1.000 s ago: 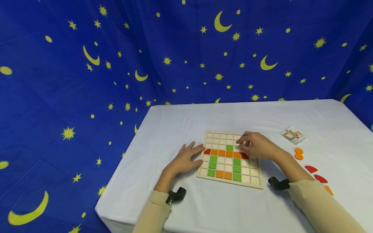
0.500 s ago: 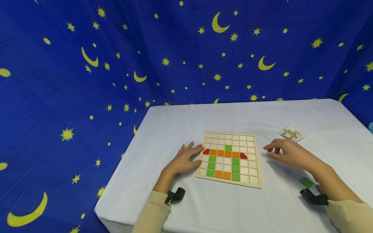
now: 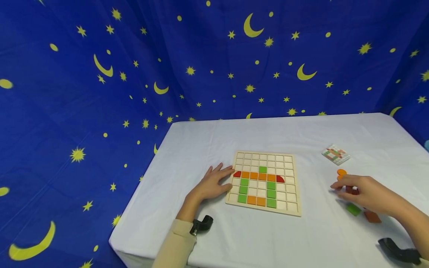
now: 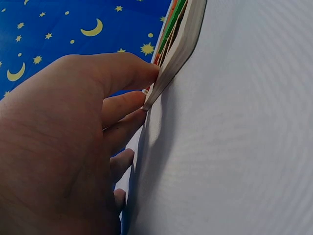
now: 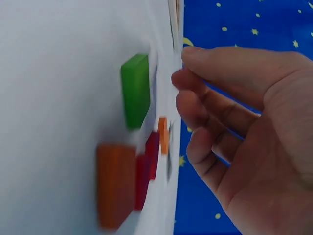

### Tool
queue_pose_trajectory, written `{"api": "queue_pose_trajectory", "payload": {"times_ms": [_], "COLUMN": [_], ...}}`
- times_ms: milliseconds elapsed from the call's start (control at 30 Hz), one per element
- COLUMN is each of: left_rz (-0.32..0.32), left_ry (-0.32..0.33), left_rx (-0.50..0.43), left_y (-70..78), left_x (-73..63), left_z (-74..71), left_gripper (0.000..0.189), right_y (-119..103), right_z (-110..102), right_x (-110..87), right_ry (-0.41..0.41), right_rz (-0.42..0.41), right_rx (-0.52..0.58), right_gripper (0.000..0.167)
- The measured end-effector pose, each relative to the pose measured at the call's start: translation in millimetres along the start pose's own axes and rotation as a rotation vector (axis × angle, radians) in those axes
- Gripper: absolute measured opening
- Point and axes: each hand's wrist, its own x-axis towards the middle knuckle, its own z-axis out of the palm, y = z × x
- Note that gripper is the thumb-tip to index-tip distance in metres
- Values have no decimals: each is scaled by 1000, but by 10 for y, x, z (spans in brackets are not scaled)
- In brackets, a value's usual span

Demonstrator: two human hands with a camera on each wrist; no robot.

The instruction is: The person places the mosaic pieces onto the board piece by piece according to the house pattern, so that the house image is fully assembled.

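A wooden grid board (image 3: 282, 196) lies on the table, with green, orange and red tiles set in some of its cells. My left hand (image 3: 210, 183) rests at its left side, fingers spread; in the left wrist view the thumb and fingertips touch the board's edge (image 4: 182, 51). Over loose pieces right of the board hovers my right hand (image 3: 370, 193), its fingers loosely bent with nothing between them. Beneath or beside it lie a green tile (image 3: 353, 209), a brownish-orange tile (image 3: 372, 216) and, in the right wrist view, red pieces (image 5: 152, 154), partly hidden from the head view.
Orange round pieces (image 3: 341, 172) lie just beyond the right hand, partly covered by it. A small stack of pattern cards (image 3: 336, 154) sits farther back. White cloth (image 3: 201, 137) covers the table; a blue star-and-moon curtain (image 3: 214, 56) hangs behind and at the left.
My right hand has moved from over the board to the right, across the table to the loose pieces. The left hand and the board's tiles look unchanged.
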Motion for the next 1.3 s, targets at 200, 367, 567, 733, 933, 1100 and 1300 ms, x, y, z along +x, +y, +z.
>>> {"api": "queue_pose_trajectory", "payload": {"times_ms": [200,367,567,733,933,1100,1300], "left_rz": [3,1,2,6,13,6,4], "left_ry": [-3,0,0,2,0,8,5], "left_rx": [6,1,4,1,0,4,9], "left_y": [-11,-4,-7,-8,-4,-1,2], "left_x": [4,-12,-16,-10,-6,-12,-8], "left_z": [8,-7,-7,2,6,1,-2], "left_gripper": [57,57,56,56,56,56,56], "right_y": [107,210,330,375,347,211,45], "right_z": [32,73,117,144,146,126,82], "right_x": [-204,-324,-396,-404,-401,-324,-127], "right_ry": [-44,-61,-120,-56,-22,-53,-42], "right_rz": [24,-32,-118,-190,-125,31,31], "right_rx": [70,112,181,155,72,29,-11], "right_gripper": [21,27,42,49,40,33,31]}}
